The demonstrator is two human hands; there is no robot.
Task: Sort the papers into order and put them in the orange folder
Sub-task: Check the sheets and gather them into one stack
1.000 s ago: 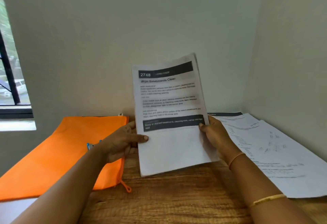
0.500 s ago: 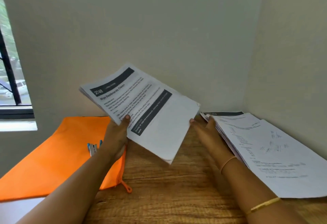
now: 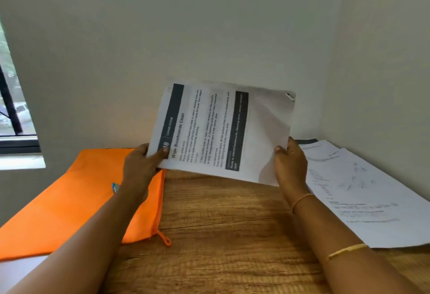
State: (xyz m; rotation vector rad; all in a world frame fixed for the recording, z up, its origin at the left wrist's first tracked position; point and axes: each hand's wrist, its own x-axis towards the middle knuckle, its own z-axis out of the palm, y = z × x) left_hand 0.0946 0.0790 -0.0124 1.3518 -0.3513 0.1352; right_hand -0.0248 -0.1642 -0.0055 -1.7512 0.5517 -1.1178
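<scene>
Sheaf of printed papers [image 3: 223, 128] held sideways above the desk [image 3: 221, 224], between the orange folder [image 3: 81, 200] and the loose pile [image 3: 360, 189].

The left hand [image 3: 139, 165] pinches the lower left corner, thumb on the print, and the right hand [image 3: 290, 165] grips the lower right. The long edge faces down, probably to tap it square or to line it up with the folder's zip side. The folder lies flat at the desk's left edge. Bare wood between folder and pile gives working room, but walls close in behind and to the right.

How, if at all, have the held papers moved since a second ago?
Yes: the held papers turned a quarter-turn counterclockwise, their header now toward the orange folder.
</scene>
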